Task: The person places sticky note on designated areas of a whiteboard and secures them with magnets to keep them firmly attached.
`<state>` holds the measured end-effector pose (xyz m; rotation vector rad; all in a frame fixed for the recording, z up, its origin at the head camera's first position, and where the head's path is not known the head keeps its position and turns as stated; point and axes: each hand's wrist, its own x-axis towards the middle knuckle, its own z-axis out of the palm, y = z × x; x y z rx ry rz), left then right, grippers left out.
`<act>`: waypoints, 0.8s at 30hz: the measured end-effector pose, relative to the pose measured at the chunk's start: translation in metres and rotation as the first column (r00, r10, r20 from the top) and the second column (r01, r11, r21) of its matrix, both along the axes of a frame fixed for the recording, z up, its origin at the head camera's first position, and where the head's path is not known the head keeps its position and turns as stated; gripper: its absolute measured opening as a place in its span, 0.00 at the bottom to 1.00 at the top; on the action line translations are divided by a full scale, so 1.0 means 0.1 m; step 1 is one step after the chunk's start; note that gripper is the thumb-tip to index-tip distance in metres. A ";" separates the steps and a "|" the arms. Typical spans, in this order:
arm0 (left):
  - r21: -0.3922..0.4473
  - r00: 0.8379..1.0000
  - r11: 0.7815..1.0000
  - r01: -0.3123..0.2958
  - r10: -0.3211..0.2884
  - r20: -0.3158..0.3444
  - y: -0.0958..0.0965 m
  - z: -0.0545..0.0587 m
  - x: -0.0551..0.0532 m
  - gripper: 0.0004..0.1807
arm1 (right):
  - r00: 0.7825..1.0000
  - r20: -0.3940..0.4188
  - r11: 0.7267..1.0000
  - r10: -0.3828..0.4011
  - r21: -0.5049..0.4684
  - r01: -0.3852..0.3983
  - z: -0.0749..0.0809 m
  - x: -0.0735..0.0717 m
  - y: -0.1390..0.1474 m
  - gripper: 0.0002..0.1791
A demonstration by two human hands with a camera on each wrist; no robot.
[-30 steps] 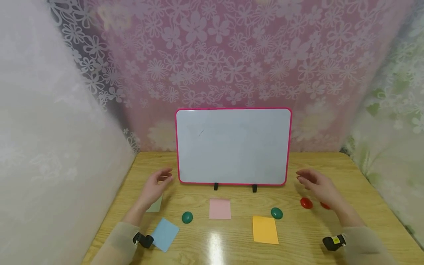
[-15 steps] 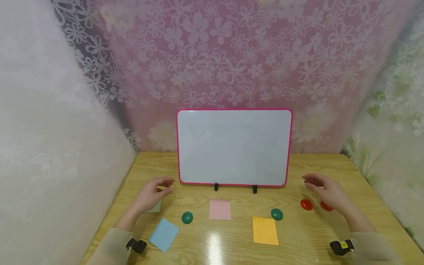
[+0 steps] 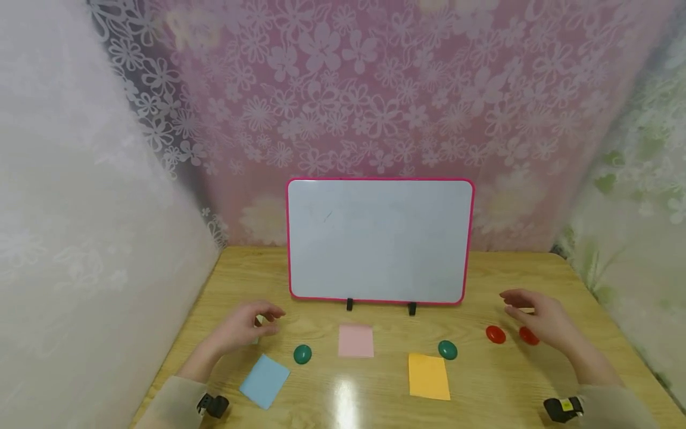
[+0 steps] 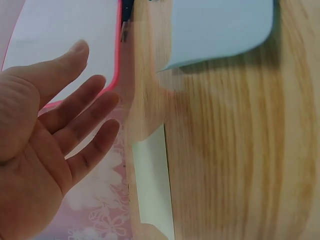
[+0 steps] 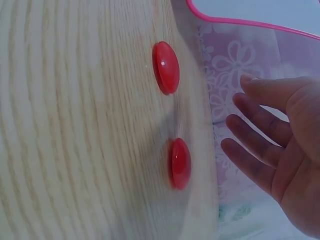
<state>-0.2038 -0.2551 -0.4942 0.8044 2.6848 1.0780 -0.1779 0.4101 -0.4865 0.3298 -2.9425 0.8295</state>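
My left hand hovers above the left side of the table, fingers loosely bent and holding nothing. Below it lies a pale green sticky note, mostly covered by the hand in the head view. A blue sticky note is just nearer than that hand. On the right, my right hand hangs over the table with relaxed, empty fingers. Two red oval magnets lie by it, apart from the fingers. Between the hands are a pink sticky note, an orange sticky note and two green magnets.
A whiteboard with a pink frame stands upright at the back on small black feet. It bears one short dark stroke. Behind it hangs a flowered pink curtain. Pale walls flank the wooden table.
Both hands have drawn back toward the near edge and apart, the left one to the left, the right one to the right. The notes and magnets stay where they were.
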 end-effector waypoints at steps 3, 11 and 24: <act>-0.023 0.999 0.999 0.041 -0.041 0.027 0.00 0.01 0.04 0.16 | 1.000 0.013 1.000 0.014 0.010 -0.014 0.02 0.02 0.04 0.22; -0.054 0.991 0.992 0.113 -0.108 0.078 0.02 0.00 0.09 0.16 | 0.997 0.073 0.998 0.027 0.056 -0.031 0.06 0.08 0.17 0.24; -0.095 0.981 0.979 0.181 -0.173 0.086 0.04 0.05 0.18 0.16 | 0.982 0.186 0.994 0.029 0.103 -0.048 0.04 0.09 0.28 0.28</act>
